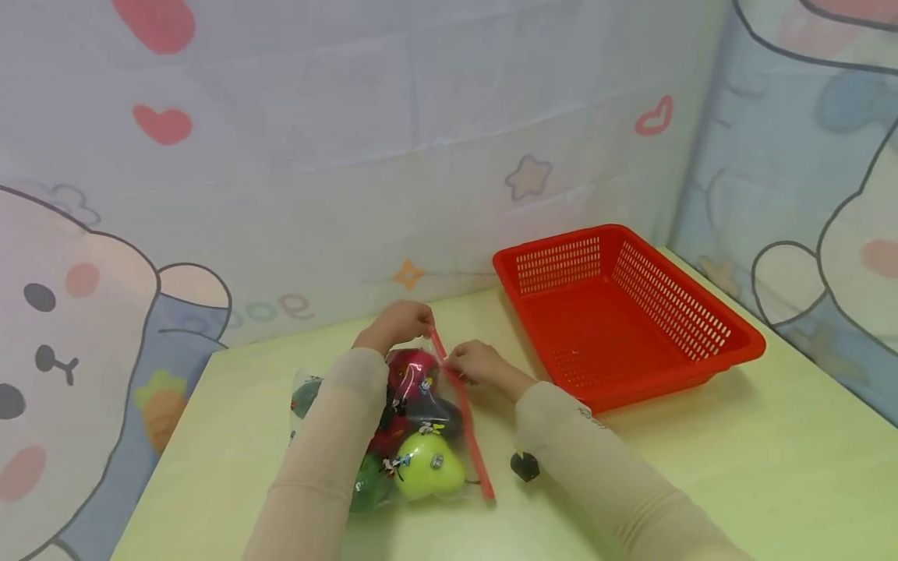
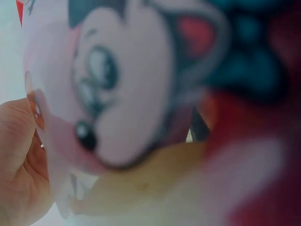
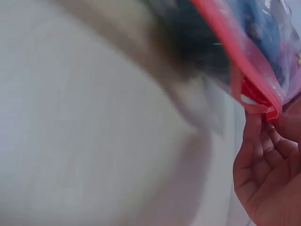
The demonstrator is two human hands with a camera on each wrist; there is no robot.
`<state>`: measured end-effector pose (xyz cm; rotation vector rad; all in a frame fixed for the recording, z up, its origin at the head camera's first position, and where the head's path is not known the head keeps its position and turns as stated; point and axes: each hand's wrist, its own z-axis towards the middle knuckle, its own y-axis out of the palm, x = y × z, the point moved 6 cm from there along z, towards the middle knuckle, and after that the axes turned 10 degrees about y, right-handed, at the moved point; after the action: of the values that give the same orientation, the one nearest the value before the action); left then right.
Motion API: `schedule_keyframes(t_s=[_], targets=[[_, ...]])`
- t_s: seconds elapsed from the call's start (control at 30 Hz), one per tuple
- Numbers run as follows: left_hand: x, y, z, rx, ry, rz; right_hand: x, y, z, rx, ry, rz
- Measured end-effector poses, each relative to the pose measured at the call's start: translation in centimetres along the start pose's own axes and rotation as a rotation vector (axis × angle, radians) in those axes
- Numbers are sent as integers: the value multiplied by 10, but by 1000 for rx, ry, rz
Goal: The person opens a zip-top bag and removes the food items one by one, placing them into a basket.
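A clear plastic zip bag (image 1: 449,382) with cartoon prints lies on the table, full of several fruits. Through it show a yellow-green pear (image 1: 424,471), a red round fruit (image 1: 410,372), a dark fruit (image 1: 443,417) and green ones. My left hand (image 1: 401,323) holds the far end of the bag's red zip strip (image 1: 471,436). Lower on the strip, my right hand (image 1: 482,365) pinches it between thumb and fingers, at a small red tab (image 3: 257,108) in the right wrist view. The printed plastic (image 2: 131,94) fills most of the left wrist view, hiding much of the left hand.
A red plastic basket (image 1: 610,327) with slotted walls stands at the back right, close to the right forearm. A small dark object (image 1: 524,466) lies on the pale yellow table (image 1: 793,452) beside the right sleeve. A printed cloth (image 1: 337,156) hangs behind.
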<state>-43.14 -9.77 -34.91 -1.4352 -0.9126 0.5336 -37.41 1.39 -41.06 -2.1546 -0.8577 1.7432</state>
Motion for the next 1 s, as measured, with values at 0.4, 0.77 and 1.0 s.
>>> schedule_keyframes(t_s=[0.4, 0.77, 1.0], targets=[[-4, -3, -2, 46, -16, -37, 10, 2, -23, -39, -14, -67], [-6, -2, -2, 73, 17, -21, 22, 9, -39, -78, -41, 10], [-6, -3, -2, 82, 4, -60, 29, 12, -53, -93, -68, -54]])
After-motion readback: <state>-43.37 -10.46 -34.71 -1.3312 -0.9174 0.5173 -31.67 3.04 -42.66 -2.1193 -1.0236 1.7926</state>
